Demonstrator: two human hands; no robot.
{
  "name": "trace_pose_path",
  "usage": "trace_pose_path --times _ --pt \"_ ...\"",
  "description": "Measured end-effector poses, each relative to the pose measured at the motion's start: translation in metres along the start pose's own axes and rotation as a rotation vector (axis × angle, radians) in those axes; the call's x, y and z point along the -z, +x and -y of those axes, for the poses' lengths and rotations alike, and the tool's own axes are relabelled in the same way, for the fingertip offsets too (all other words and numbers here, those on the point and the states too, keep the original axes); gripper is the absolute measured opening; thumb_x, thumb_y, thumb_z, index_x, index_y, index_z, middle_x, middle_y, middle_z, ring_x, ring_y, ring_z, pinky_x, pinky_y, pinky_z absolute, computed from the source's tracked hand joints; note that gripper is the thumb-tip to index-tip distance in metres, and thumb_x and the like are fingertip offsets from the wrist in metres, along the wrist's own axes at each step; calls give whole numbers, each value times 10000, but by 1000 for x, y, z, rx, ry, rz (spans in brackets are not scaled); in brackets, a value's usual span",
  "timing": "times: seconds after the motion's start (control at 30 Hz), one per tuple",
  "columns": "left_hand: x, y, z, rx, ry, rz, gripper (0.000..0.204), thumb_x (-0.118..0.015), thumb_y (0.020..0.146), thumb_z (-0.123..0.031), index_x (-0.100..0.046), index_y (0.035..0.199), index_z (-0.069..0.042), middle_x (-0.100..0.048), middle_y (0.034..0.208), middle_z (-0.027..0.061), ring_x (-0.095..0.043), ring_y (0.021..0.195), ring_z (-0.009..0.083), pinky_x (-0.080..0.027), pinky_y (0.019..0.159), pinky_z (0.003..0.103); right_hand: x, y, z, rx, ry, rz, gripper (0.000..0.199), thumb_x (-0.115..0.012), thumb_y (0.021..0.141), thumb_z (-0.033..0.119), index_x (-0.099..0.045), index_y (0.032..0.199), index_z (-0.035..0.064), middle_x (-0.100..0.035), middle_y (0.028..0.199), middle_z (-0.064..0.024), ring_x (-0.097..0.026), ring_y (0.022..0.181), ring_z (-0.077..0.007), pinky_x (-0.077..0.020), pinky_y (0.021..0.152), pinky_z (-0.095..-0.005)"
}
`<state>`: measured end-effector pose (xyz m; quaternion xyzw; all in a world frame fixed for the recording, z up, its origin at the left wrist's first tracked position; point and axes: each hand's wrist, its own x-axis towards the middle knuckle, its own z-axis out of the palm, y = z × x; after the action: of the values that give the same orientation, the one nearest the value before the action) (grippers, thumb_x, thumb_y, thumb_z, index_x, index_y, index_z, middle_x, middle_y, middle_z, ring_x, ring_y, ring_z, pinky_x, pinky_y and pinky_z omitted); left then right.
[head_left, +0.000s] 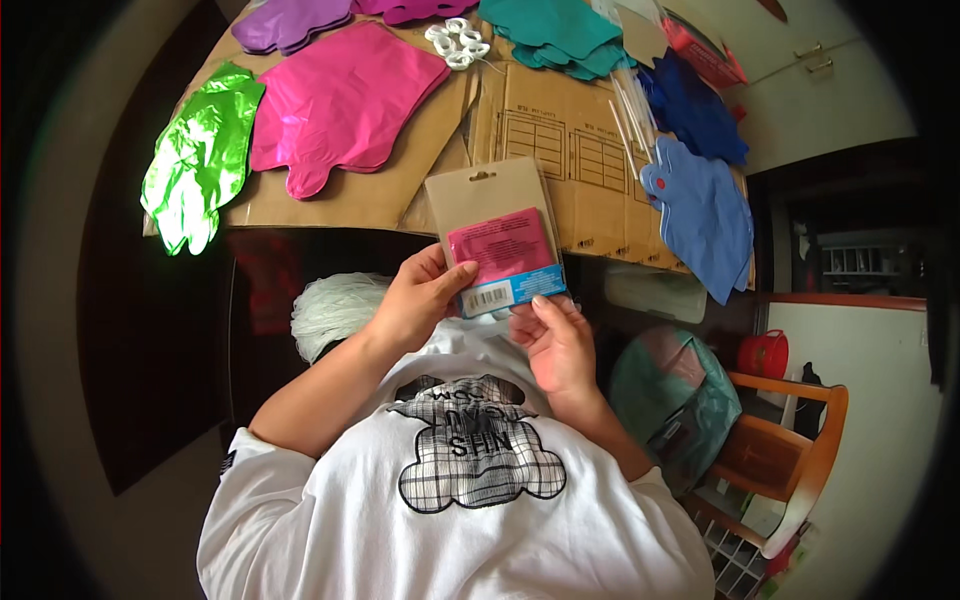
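Observation:
Both hands hold a hang-card packet [495,240] in front of me, near the table's front edge. It has a tan card with a hanging slot, a folded pink foil piece inside and a blue-and-white label strip with a barcode along the bottom. My left hand [412,300] grips its left side, thumb on the front and fingers mostly behind. At the lower right corner, my right hand [562,345] pinches it with the thumb in front. Beyond lie flat foil balloons: a pink one [345,100], a shiny green one [205,155] and a light blue one [703,205].
Flattened cardboard [590,150] covers the table. On it are teal foil pieces [560,35], dark blue foil [695,105], white ribbon coils [458,43] and thin white sticks [632,110]. A wooden chair [775,450] stands at the right, with a green plastic bag [680,390] beside it.

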<state>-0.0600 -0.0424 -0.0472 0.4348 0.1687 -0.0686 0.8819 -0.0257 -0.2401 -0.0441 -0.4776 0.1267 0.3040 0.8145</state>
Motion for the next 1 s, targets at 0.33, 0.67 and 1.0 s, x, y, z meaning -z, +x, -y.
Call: trace_pose_path --times 0.33,0.67,1.0 --pt "-12 -2 3 0 98 -35 287 -648 909 -122 -542 1156 -21 -674 1018 66 -651 878 121 -524 694 240 4 9 -1 204 -93 -18 175 -627 927 198 -601 956 28 -683 833 -130 -672 696 -192 -565 657 -315" --pt "-12 -6 -13 -12 179 -10 286 -652 866 -61 -538 1124 -12 -698 945 95 -672 785 126 -495 632 225 7 13 28 403 -648 -58 239 -684 891 210 -653 832 -20 -665 699 -71 -612 621 -96 -515 616 -246" --pt "-20 -5 -41 55 184 -95 312 -664 869 -115 -544 1142 -22 -697 932 99 -680 777 152 -502 633 236 -1 26 80 1455 -1791 406 449 -752 681 227 -652 1077 41 -616 1151 -120 -565 1077 -285 -422 944 -455"
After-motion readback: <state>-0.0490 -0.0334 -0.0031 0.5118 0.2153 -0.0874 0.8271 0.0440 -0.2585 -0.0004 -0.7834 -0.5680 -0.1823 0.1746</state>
